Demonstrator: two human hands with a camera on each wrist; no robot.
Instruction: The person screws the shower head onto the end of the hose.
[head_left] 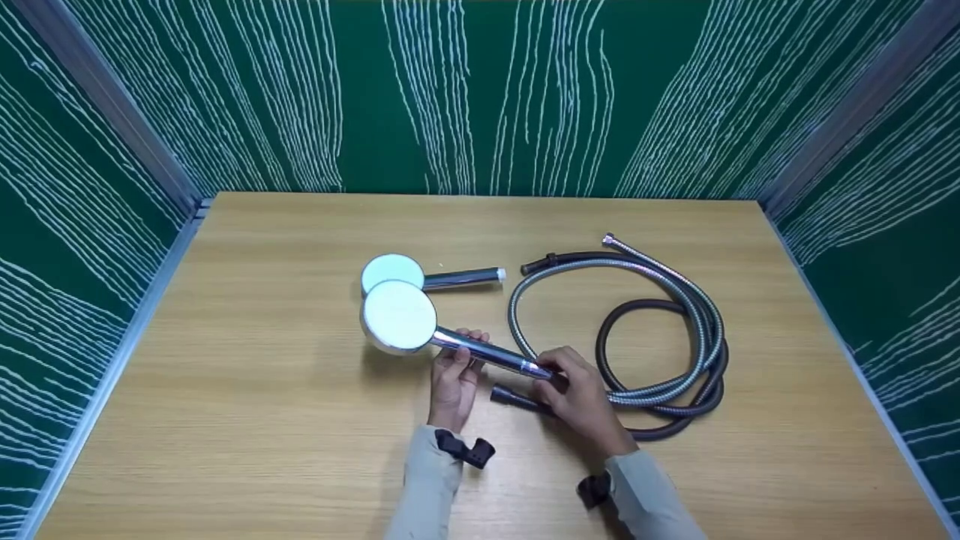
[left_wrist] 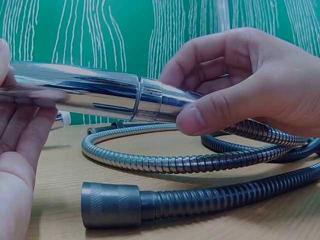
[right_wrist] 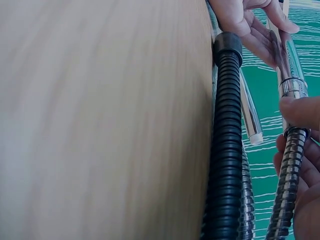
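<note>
A chrome hand shower [head_left: 400, 316] with a round head is held up over the table. My left hand [head_left: 454, 382] grips its handle, fingers beneath and thumb on the near side. My right hand [head_left: 581, 401] pinches the metal connector [left_wrist: 171, 104] of a silver shower hose [left_wrist: 165, 163] between thumb and fingers. This connector sits against the handle's end, in line with it; how far it is threaded on, I cannot tell. Just below the hands lies the end of a black shower hose [left_wrist: 110, 205], touched by neither hand.
A second chrome hand shower [head_left: 463, 279] lies behind the held one, its white-tipped handle pointing right. To the right, the silver and black hoses lie coiled over each other on the wooden table [head_left: 225, 375]. Green walls [head_left: 495, 97] with white streaks enclose the back and sides.
</note>
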